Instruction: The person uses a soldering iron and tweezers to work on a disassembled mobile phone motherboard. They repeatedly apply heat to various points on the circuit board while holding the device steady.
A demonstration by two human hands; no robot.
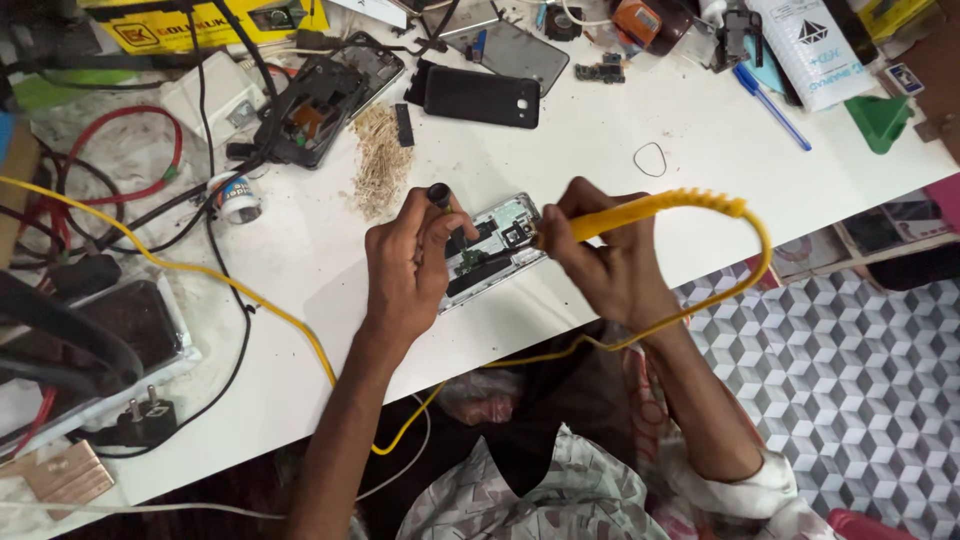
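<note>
Fingers of the left hand [408, 265] curled closed around one small black-tipped tool [439, 195], thumb resting on one opened phone [492, 248] lying at the front edge of the white table [700, 180]. Fingers of the right hand [600, 262] pinched tight on one yellow soldering iron [620, 213], tip at the phone's circuit board; one yellow cord [250, 295] loops behind. Further back: two dismantled phones, one black [482, 97], one grey [520, 48]; one blue pen [772, 106].

I'm looking at a phone repair workshop: a white bench [700, 180] littered with opened phones [482, 97], loose circuit boards [600, 70], tangled cables [130, 190], and a yellow soldering iron [640, 210].
</note>
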